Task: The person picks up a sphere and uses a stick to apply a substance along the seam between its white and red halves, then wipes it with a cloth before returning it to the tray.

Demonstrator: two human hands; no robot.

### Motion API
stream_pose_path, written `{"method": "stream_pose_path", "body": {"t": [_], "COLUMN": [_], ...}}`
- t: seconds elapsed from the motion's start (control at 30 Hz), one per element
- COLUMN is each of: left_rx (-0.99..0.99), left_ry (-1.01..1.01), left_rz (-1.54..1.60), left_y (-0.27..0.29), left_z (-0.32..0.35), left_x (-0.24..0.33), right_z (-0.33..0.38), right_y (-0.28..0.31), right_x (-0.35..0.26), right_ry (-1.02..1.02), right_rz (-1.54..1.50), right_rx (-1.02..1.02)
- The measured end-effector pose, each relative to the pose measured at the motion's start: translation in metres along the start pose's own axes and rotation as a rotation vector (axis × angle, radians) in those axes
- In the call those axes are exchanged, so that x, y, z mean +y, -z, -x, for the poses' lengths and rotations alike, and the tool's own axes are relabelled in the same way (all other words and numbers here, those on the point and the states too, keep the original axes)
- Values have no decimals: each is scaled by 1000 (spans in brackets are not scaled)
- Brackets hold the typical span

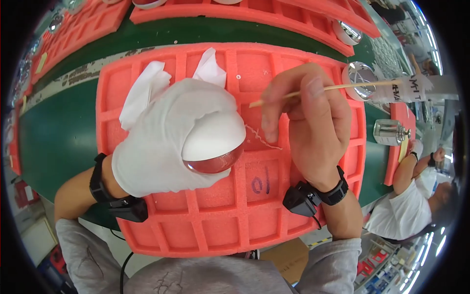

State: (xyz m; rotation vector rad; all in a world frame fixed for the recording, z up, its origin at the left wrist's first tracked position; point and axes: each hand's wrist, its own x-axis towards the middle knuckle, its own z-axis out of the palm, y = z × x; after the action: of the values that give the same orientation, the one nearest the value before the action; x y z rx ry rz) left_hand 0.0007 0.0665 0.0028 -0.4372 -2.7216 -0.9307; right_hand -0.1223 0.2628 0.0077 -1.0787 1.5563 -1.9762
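Nearest: grey sleeves, black wrist straps on both wrists. Left hand, white-gloved, curled round a domed piece: white on top, mirror-glossy underneath, held above the left-middle of the red tray. Right hand, bare, pinching a thin wooden stick between thumb and fingers; tip near the domed piece, no contact visible.

Handling, best guess: stiff shell, light to moderate weight, slick on the gloss, easy to smudge or scratch, likely to chip if dropped. Best hold: by the rim, gloved palm cupping it, bare fingertips off the mirrored face.

On the tray, between hands: pale curly strand. Past the glove: loose white pieces; cannot tell whether wipes or glove fabric. Right edge: another mirrored dome. Beyond: clear jar on green bench, more red trays up top. Far right: co-worker, white shirt.
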Motion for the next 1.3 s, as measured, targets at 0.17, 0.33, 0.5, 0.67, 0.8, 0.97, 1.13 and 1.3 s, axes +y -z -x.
{"method": "stream_pose_path", "body": {"t": [0.17,0.33,0.5,0.67,0.8,0.97,1.13,1.3], "left_rx": [23,-28,-20,49,103,108,119,70], "left_ry": [50,45,39,59,76,146,111,211], "left_rz": [237,238,232,191,54,47,31,100], "left_y": [-10,-8,-7,-15,-18,-20,-21,-23], "left_z": [-7,-10,-9,-4,-6,-4,-5,-7], "left_x": [-2,-6,-6,-10,-5,-5,-6,-3], "right_z": [6,5,4,3,2,0,-3,1], "right_y": [-1,-6,-7,-16,-15,-19,-20,-16], "right_x": [-7,-7,-4,4,6,13,10,11], "right_ry": [-117,-34,8,242,298,302,277,253], "right_rz": [-37,98,137,358,473,469,516,448], "right_rx": [-189,-242,-243,-186,-175,-147,-215,-165]}}
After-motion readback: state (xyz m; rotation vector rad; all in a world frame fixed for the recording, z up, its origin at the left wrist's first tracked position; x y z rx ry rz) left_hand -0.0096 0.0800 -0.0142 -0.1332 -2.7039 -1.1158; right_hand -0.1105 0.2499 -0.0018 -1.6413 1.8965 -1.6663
